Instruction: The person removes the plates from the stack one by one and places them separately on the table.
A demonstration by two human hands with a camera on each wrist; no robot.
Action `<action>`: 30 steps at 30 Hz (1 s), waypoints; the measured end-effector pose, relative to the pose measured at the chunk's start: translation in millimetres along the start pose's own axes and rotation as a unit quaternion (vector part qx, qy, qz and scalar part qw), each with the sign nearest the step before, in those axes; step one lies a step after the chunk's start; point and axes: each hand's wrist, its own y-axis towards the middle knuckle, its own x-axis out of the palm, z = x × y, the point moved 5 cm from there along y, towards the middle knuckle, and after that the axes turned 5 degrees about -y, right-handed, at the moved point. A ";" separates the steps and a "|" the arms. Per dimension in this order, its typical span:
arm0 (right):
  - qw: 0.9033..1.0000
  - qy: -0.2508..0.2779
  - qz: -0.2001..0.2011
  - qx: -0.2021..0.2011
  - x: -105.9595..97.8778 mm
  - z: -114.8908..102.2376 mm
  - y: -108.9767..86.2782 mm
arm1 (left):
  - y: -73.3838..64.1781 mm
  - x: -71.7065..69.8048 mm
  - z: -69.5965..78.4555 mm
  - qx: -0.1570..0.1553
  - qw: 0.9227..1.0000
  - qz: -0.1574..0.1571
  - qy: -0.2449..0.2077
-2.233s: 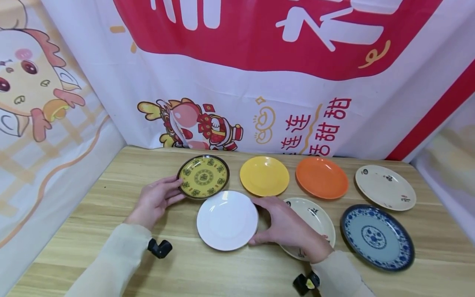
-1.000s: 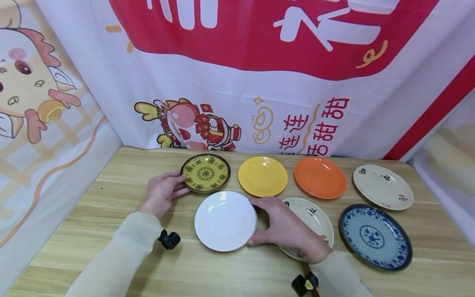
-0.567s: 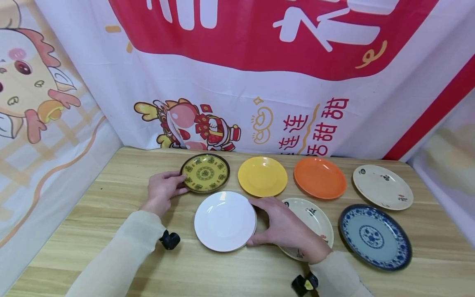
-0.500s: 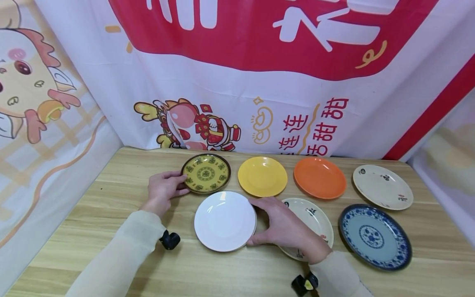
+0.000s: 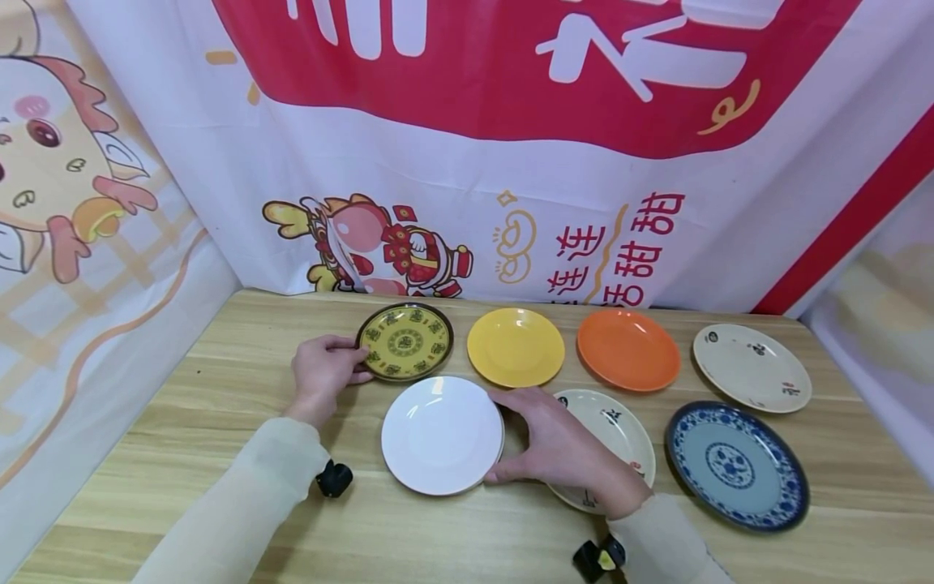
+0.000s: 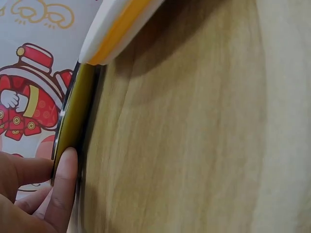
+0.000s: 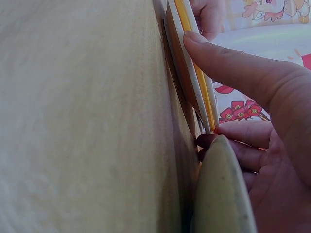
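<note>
My left hand (image 5: 321, 375) pinches the left rim of a small olive-yellow plate (image 5: 404, 342) with a dark edge and black pattern. In the left wrist view that plate (image 6: 75, 114) lies low over the table, thumb and fingers on either side of its rim. My right hand (image 5: 558, 446) holds the right side of a plate stack topped by a white plate (image 5: 441, 435), thumb and fingers spread along the edge. The right wrist view shows white and yellow layers in this stack (image 7: 195, 80), tilted off the table. A cream plate (image 5: 616, 426) lies partly hidden beneath the right hand.
Along the back of the wooden table (image 5: 409, 535) lie a yellow plate (image 5: 516, 347), an orange plate (image 5: 628, 349) and a cream oval plate (image 5: 751, 367). A blue-rimmed plate (image 5: 737, 466) lies at the right. Behind stands a printed cloth (image 5: 321, 154).
Over the past two seconds the left hand has shifted the olive-yellow plate slightly back and right, away from the white plate. The right hand and its stack have stayed nearly still.
</note>
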 end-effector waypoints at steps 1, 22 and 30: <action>1.000 0.000 -0.001 0.001 0.0 -0.1 -0.1 | -0.1 -0.1 0.2 0.002 1.000 0.003 0.002; 1.000 0.005 -0.002 0.009 2.1 0.2 -0.1 | -7.2 -15.7 -0.9 -0.008 1.000 -0.006 -0.025; 1.000 0.007 -0.001 0.012 0.7 -0.8 -0.4 | -24.2 -29.9 6.0 0.012 0.999 -0.003 -0.034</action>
